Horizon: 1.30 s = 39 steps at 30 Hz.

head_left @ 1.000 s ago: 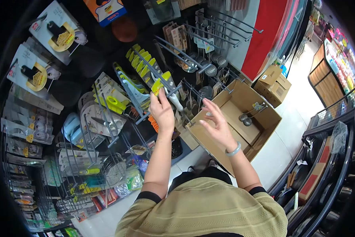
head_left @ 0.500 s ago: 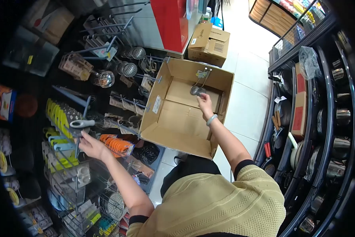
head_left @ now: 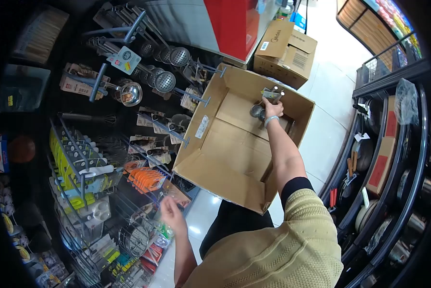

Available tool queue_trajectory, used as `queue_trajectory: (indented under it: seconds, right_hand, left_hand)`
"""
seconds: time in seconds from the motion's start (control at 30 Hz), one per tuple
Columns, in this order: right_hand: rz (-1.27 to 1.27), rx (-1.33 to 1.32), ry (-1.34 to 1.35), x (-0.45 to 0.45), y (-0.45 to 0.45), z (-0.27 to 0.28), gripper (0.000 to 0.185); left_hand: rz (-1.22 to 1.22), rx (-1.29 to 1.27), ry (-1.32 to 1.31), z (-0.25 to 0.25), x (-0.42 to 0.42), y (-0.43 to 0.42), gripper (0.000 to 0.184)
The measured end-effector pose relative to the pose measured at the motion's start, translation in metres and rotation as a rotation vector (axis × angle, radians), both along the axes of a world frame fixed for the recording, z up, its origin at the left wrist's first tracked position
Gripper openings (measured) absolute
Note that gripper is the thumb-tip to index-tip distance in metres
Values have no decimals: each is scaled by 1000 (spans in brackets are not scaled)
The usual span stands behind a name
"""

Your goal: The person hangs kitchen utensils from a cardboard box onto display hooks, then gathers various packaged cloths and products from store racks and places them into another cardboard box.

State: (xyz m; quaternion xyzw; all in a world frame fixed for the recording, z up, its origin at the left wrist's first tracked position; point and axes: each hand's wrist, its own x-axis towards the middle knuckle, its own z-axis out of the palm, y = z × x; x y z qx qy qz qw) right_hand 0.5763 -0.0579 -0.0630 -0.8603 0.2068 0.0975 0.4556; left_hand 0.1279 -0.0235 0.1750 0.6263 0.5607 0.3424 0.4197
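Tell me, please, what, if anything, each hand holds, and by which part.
The right hand grips the perforated ladles by their handles; the left hand appears empty.

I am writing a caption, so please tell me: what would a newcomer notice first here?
Probably the large open cardboard box near the middle, where the right hand grips long-handled metal utensils. Next, the red panel above it and the bright orange items on its left stand out.

I see a pale, glossy tiled floor stretching toward the far right, catching light. A dark display wall fills my left; a red panel stands far off, black shelving right, a wood-slatted stand beyond.
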Motion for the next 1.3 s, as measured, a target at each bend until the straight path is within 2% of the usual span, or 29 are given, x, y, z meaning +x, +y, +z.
queue_trajectory:
  seconds: [0.07,0.17,0.2,0.3,0.4,0.5,0.6,0.7,0.8,0.93,1.03,1.1,1.17,1.3]
  right_hand:
    - [-24,-33,-77,0,10,-7,70]
    - [-36,98,-199,4,18,-26,62]
    - [-33,130,-241,2,20,-25,50]
    - [34,156,-286,2,16,-31,42]
    - [25,191,-159,-2,15,-16,33]
    - [27,140,-183,-6,18,-14,28]
    - [108,231,-92,-7,14,-20,27]
    - [278,145,-133,-15,7,-17,26]
    - [440,476,-92,-34,-2,24,22]
    - [521,827,-216,-70,3,89,21]
    - [611,741,-241,-96,7,137,21]
    - [701,675,-402,-117,17,182,22]
    - [790,598,-312,-135,23,234,22]
    - [810,800,-471,-153,50,274,20]
  left_hand:
    - [-17,-63,-10,-6,4,-13,13]
    - [-60,-73,58,-19,1,-23,12]
    - [-78,-85,74,-22,1,-26,12]
    - [-138,-108,89,-27,3,-33,12]
    - [-190,-127,120,-31,3,-38,12]
    - [-225,-152,126,-36,3,-43,12]
    - [-263,-170,131,-37,3,-47,12]
    - [-302,-168,142,-35,2,-47,12]
    - [-327,-163,136,-36,-3,-47,13]
    - [-334,-161,91,-40,-14,-44,13]
    - [-347,-138,53,-42,-22,-42,14]
    - [-367,-126,13,-41,-26,-41,15]
    - [-387,-85,40,-24,-25,-40,16]
    - [-408,-20,20,-10,-33,-35,16]
